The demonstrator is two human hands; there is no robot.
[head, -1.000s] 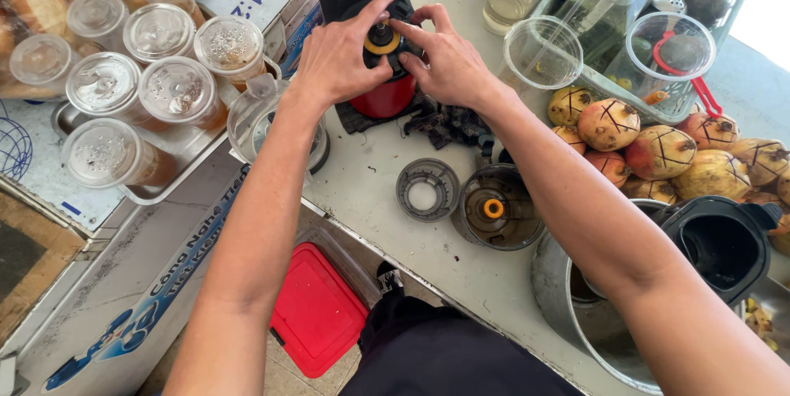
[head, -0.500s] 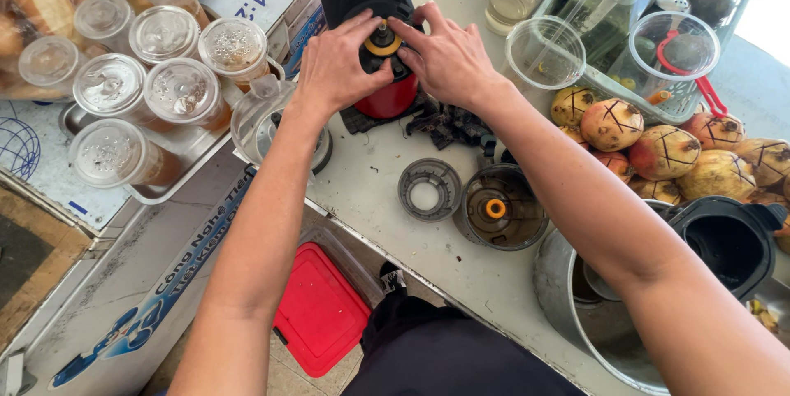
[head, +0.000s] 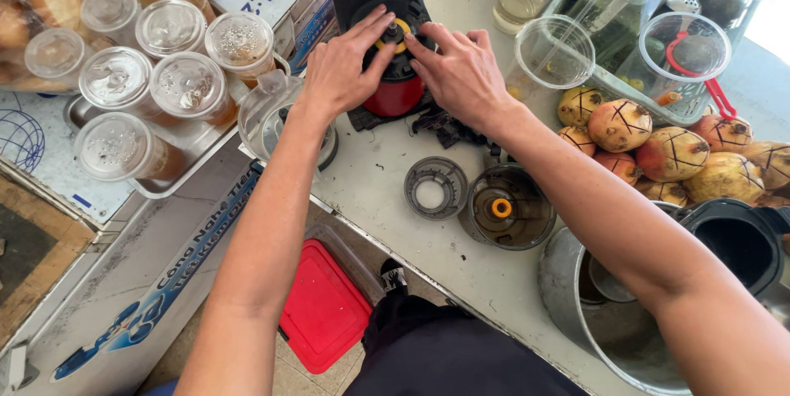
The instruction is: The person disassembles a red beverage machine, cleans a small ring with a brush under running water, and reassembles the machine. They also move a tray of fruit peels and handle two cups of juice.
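We have both hands on the juicer (head: 387,30) at the far edge of the table (head: 387,199): the left hand (head: 350,67) and right hand (head: 457,71) lie spread over its red base, their fingertips pinching the small yellow hub (head: 398,32) between them. Nearer us lie a grey ring (head: 436,188) and a round bowl (head: 506,208), with pomegranates (head: 658,149) to the right and lidded cups (head: 152,75) on a tray to the left.
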